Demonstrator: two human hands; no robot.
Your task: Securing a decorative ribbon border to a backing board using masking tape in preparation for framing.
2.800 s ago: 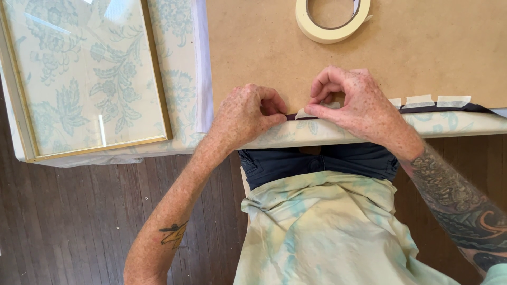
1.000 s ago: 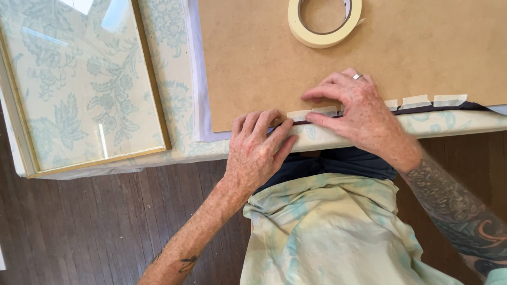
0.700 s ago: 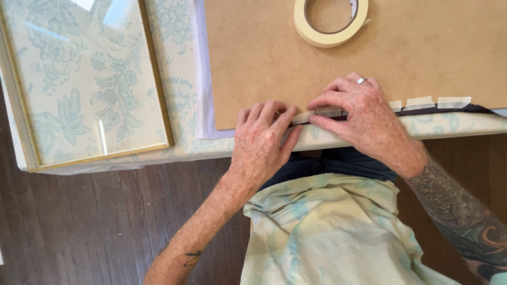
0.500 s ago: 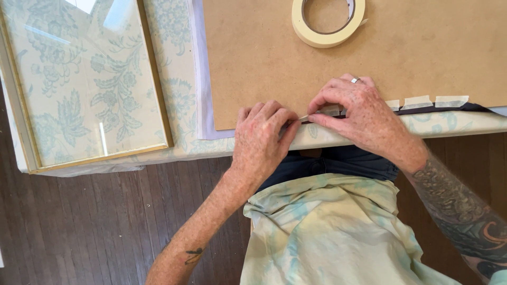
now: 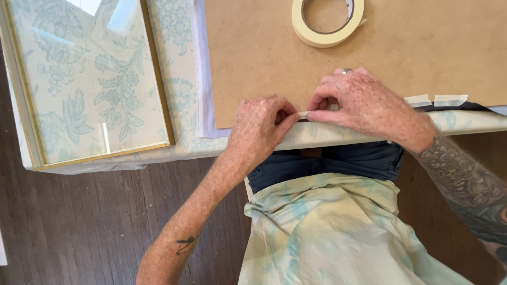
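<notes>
Pinching a small strip of cream tape (image 5: 302,114) at the brown board's (image 5: 422,47) near edge, the left hand (image 5: 259,129) and right hand (image 5: 364,105) meet fingertip to fingertip. Two tape tabs (image 5: 435,100) sit just right; beyond, the tape roll (image 5: 327,22) is cut off by the frame.

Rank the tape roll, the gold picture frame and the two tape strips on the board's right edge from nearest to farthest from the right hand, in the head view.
From the right hand:
1. Two tape strips, just to its right on the board's near edge.
2. Tape roll, above it, lying on the brown board.
3. Gold picture frame, far left, past the left hand.
</notes>
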